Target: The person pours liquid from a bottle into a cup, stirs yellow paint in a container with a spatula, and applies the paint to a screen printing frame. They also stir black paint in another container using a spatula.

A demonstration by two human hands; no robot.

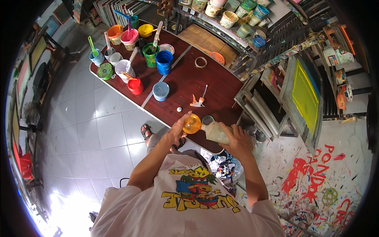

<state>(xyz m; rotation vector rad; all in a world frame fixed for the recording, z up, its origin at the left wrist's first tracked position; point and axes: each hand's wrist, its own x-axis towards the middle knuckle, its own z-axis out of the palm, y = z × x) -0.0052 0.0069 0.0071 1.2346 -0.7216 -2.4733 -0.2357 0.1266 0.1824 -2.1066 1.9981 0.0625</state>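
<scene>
My left hand (176, 128) is closed around a round, see-through orange bottle (192, 124) at the near edge of the table. In my right hand (239, 139) lies a cloudy, whitish plastic bottle (218, 132), tilted on its side. Its neck points left and meets the mouth of the orange bottle. Whether liquid is flowing between them cannot be made out. Beyond my hands rests an orange-and-white spray trigger head (197, 101) with its thin tube. A small white cap (179, 109) sits near my left fingers. Just behind the whitish bottle stands a small dark-mouthed cup (207, 119).
Paint buckets of several colours, such as a blue one (164, 62), crowd the dark red table's (185, 87) far left part. A light-blue tub (160, 91) and a tape roll (200, 62) stand apart. Framed screens (302, 98) lean at right. Shelves hold more paint pots (229, 19).
</scene>
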